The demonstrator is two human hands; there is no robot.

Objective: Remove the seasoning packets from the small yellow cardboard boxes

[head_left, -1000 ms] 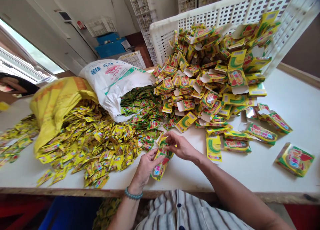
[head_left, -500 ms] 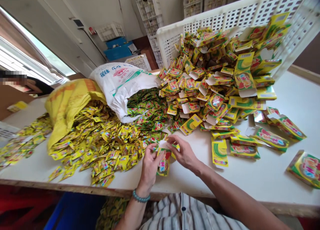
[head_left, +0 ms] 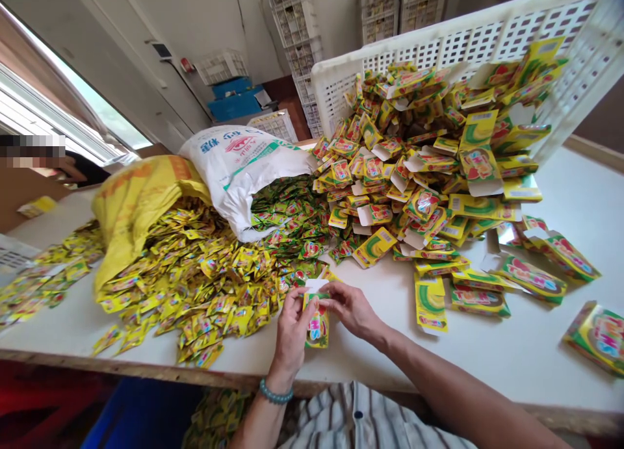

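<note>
A small green-and-yellow candy box (head_left: 318, 335) is upright between my hands, its white top flap (head_left: 316, 283) sticking up. My left hand (head_left: 291, 329) is closed around the box, thumb across its front. At the box's upper right edge, my right hand (head_left: 353, 311) pinches near the opening; its fingertips partly cover the edge. Left of my hands lies a heap of small yellow sachets (head_left: 214, 273). Green sachets (head_left: 287, 215) spill from a white sack (head_left: 238, 156) just beyond. A large pile of similar candy boxes (head_left: 375, 169), many with raised flaps, is to the right.
A white plastic crate (head_left: 336, 91) lies tipped behind the box pile. A yellow sack (head_left: 131, 208) is open at the left. Loose boxes lie on the white table (head_left: 370, 364) at right. A person (head_left: 80, 169) is at the far left. Stacked crates (head_left: 297, 33) stand behind.
My right hand has shifted slightly left and down along the top of the box, its fingers closer together. The left hand still holds the box; the view has tilted slightly.
</note>
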